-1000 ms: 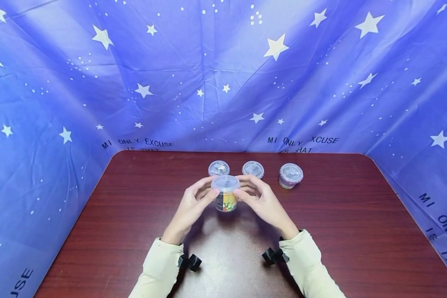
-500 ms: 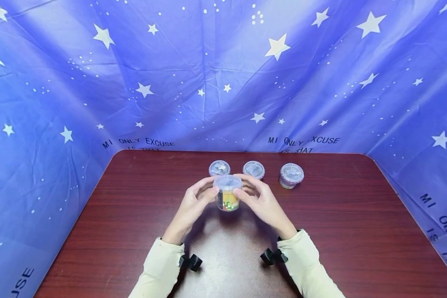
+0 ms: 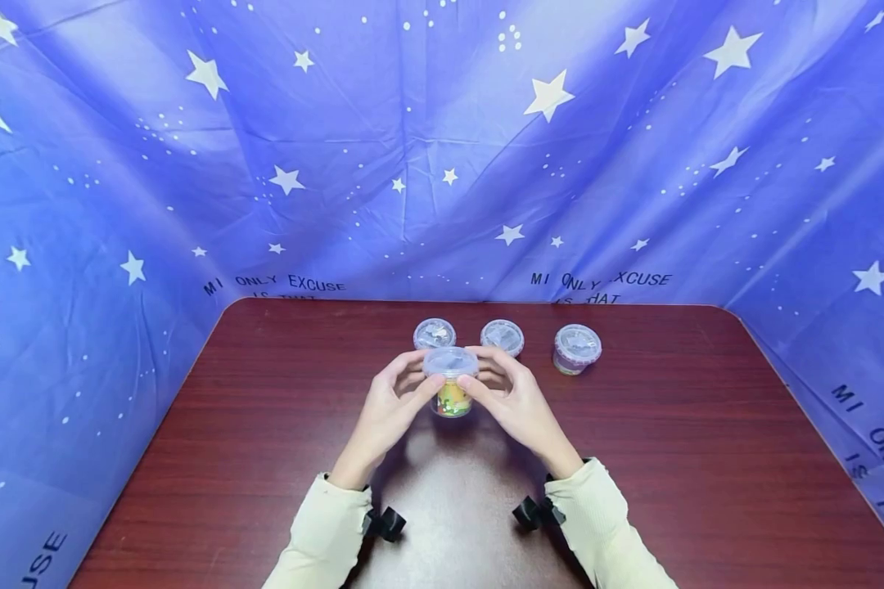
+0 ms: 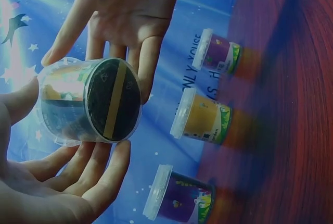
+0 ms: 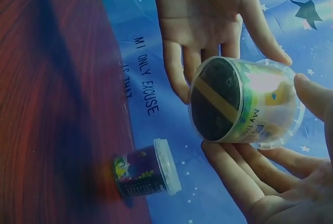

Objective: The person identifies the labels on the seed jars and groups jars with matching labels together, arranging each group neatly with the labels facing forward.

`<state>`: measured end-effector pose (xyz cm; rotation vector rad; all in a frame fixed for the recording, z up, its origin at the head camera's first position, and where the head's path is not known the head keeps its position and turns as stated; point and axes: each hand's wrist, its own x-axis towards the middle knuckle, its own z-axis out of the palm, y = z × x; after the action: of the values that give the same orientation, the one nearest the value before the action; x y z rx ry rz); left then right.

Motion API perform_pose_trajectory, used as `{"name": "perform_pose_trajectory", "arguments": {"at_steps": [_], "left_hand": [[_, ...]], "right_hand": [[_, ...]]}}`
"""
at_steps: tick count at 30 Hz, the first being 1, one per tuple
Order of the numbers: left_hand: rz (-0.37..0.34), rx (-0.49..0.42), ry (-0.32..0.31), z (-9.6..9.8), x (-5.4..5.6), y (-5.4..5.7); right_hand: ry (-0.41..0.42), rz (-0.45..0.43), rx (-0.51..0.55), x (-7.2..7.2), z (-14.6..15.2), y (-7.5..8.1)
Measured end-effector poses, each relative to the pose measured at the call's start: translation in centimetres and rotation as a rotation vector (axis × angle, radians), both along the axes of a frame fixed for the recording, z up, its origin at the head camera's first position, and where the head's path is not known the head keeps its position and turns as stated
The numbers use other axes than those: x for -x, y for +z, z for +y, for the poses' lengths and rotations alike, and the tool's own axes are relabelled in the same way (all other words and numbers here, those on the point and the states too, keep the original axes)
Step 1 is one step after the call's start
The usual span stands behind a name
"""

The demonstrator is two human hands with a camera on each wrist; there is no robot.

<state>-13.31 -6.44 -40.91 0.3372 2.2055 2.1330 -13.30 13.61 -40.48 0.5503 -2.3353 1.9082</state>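
Observation:
A small clear plastic tub point(image 3: 453, 399) with a translucent lid and a yellow picture label is held upright above the table in the head view. My left hand point(image 3: 392, 402) grips its left side and my right hand point(image 3: 517, 399) its right side. Both thumbs lie on the near side, close together, with fingers around the far side. From the left wrist, the tub's dark base point(image 4: 115, 101) shows, crossed by a yellowish strip. In the right wrist view, lettering shows on the label point(image 5: 257, 114).
Three similar lidded tubs stand in a row at the table's back: a left tub point(image 3: 435, 333), a middle tub point(image 3: 502, 336) and a right tub point(image 3: 577, 350). The left wrist view shows a yellow tub point(image 4: 205, 117) between two purple ones. Behind the table point(image 3: 678, 458) hangs a blue star-printed cloth point(image 3: 442, 123).
The held tub has turned a little, so the label's dark part shows less and its yellow part faces the camera. The thumbs have come closer together. The other tubs stay put.

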Motion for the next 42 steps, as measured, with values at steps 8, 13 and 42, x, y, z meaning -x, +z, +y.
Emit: {"name": "perform_pose_trajectory", "arguments": {"at_steps": [8,13,42], "left_hand": [[-0.054,-0.092,-0.102,-1.0,0.3,0.3],[-0.086,-0.153,-0.194,-1.3,0.2,0.2],[-0.035,-0.07,-0.027,0.0,-0.2,0.4]], "right_hand": [[0.089,-0.076,0.095,0.1,0.5,0.3],[0.136,-0.129,0.108,0.0,0.7,0.4],[0.016,-0.037,0.079,0.1,0.0,0.0]]}}
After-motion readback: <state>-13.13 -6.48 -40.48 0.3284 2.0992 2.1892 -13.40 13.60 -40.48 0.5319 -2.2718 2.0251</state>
